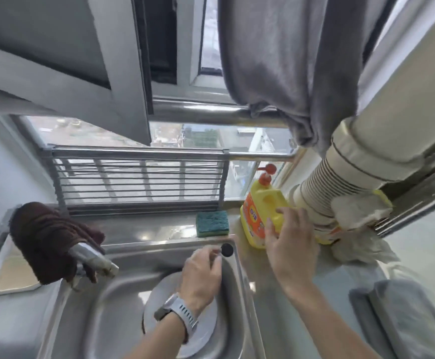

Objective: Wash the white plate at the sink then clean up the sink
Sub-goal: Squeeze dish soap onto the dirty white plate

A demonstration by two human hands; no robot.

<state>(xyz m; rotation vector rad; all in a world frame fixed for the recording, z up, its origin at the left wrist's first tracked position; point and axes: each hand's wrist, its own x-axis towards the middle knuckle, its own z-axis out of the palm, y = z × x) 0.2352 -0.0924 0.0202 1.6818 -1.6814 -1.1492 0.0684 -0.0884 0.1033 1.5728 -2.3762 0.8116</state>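
A white plate (159, 301) lies in the steel sink (113, 294), partly hidden under my left forearm. My left hand (202, 275) hovers over the plate's far edge with its fingers curled near the sink's back right corner; I cannot tell whether it holds anything. A yellow dish soap bottle (259, 216) with an orange pump stands on the counter right of the sink. My right hand (290, 239) rests against the bottle's handle side, fingers on it. A blue-green sponge (212, 223) lies on the ledge behind the sink.
The faucet (94, 259) juts over the sink from the left with a dark brown cloth (48, 237) draped on it. A white tray (9, 278) sits at the left. A ribbed duct (335, 193) and crumpled white rag (358, 229) crowd the right counter. A folded grey cloth (402, 317) lies near right.
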